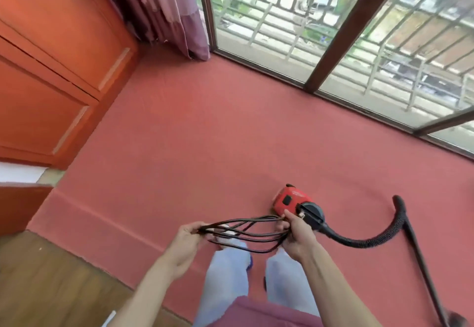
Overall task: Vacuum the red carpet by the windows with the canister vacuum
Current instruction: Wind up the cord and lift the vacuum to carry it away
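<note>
Black cord (246, 235) loops, lower centre, pinched by left hand (184, 240) and gripped by right hand (296, 237) beside canister vacuum (287, 199); apparently setup stage: unwind, then plug in.

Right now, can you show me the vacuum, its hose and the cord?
vacuum (287, 198): head view, red casing.
hose (364, 243): head view, ribbed curve.
cord (243, 236): head view, middle of the loops.

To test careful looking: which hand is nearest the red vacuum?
The right hand, gripping the cord loops by the vacuum; the left hand holds their far end.
</note>
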Demonstrator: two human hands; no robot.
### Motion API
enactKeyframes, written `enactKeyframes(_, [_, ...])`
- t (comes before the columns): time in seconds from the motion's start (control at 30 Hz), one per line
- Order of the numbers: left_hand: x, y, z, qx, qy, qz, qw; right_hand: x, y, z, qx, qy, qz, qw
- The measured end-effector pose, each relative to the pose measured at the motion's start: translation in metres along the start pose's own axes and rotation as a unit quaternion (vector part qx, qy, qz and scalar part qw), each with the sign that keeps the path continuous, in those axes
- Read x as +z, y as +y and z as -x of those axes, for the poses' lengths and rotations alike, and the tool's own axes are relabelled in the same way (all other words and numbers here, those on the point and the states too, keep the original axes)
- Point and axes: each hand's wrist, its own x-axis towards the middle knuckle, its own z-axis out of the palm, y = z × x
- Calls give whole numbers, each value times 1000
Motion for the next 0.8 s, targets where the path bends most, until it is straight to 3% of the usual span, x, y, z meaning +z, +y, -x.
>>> enactKeyframes(0.17, [42,7,-68,-78,100,167,978,-8,-9,0,-112,88,91,986])
enactKeyframes(0.43, [106,24,-138,-87,193,252,944,2,-67,-7,-179,83,237,951])
enactKeyframes(0.67, [130,28,-203,-144,193,184,953,29,-92,-4,-257,133,282,915])
enactKeyframes(0.8, [136,26,-252,-212,107,175,955,49,-71,-11,-259,143,247,923])
